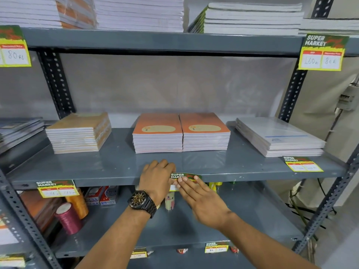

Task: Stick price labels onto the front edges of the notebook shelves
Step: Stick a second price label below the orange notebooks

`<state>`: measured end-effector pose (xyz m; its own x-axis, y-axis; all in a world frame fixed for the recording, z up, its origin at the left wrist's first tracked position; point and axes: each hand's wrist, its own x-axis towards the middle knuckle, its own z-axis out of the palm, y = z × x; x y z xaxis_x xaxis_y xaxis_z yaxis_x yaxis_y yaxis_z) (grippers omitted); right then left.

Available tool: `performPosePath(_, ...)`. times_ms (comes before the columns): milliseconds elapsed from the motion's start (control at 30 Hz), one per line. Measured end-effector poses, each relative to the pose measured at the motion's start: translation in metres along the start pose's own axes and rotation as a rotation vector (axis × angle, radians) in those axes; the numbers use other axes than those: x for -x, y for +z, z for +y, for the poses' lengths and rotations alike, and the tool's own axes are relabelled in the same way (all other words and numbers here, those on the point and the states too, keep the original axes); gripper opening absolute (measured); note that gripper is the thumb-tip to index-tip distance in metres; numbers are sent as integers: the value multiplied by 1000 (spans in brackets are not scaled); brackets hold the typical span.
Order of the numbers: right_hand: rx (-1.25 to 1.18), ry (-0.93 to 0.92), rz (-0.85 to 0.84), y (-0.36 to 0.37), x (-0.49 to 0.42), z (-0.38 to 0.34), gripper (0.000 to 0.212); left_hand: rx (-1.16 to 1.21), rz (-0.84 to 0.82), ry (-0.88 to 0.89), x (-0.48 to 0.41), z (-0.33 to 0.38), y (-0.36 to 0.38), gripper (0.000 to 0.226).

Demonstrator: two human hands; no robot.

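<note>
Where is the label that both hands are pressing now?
The label sits on the middle shelf's front edge, centre, below the orange notebooks, between left hand and right hand.

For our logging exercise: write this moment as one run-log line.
step: sticking label | hands: left hand and right hand press price label | place: middle shelf edge

"SUPER MARKET" on shelf-edge price labels (323, 52); handwritten "160", "80" on them.

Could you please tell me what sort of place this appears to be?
Most likely a stationery shop or supermarket aisle: grey metal shelves carry stacked notebooks, and printed "Super Market" price labels hang from the shelf edges.
</note>
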<state>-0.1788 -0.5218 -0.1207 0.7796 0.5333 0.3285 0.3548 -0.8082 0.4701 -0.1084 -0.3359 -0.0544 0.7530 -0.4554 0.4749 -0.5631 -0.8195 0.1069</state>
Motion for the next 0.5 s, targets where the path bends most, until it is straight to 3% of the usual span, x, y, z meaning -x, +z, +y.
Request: performPosePath(500,61,42,-149,0,23,16,73,-8,-4,41,6,-5,2,24)
